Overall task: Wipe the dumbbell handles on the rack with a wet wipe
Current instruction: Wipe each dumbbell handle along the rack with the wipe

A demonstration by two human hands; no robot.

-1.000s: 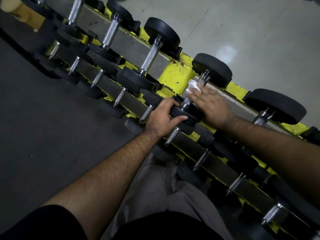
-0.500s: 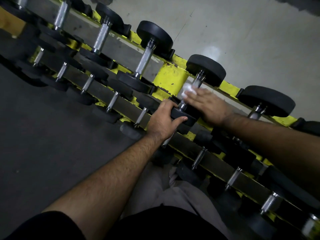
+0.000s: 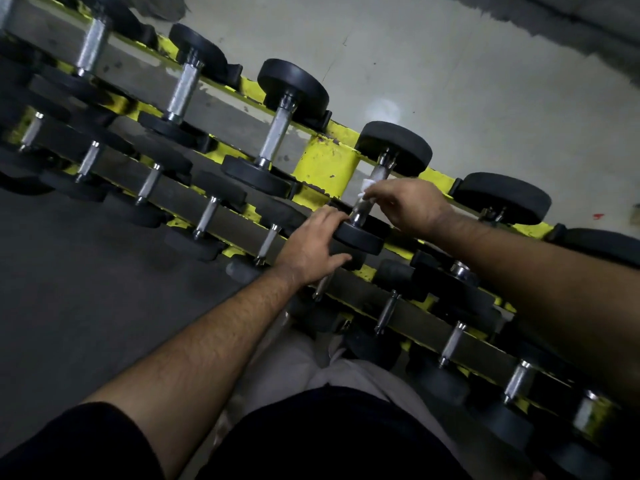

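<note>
A: L hand [image 3: 313,245]?
B: lies on the near black end plate [image 3: 360,239] of the dumbbell being wiped; fingers curl over the plate's rim, thumb along its underside; it grips the plate.
A: R hand [image 3: 410,206]?
B: over the chrome handle [image 3: 369,192] of that same dumbbell; fingertips pinch a white wet wipe [image 3: 366,186] against the handle, abt mid-bar; most of the wipe is hidden by the fingers, only a crumpled bit shows on the L side.
A: where's the dumbbell?
B: top tier of the rack [image 3: 325,164], yellow frame w/ chipped paint; sits just R of the thick yellow post; far plate [image 3: 394,147] toward the wall side, near plate toward the person.
A: neighbours?
B: more black-plate dumbbells along the top tier on both sides, e.g. one just L of the post [image 3: 277,129]; lower tier holds a row of smaller ones w/ short chrome handles [image 3: 207,214]; dim light, plate markings unreadable.
A: anything else?
B: grey concrete floor [image 3: 485,81] behind the rack w/ a pale glare spot; dark floor on the near L; person's light trousers and dark top at the bottom edge.
</note>
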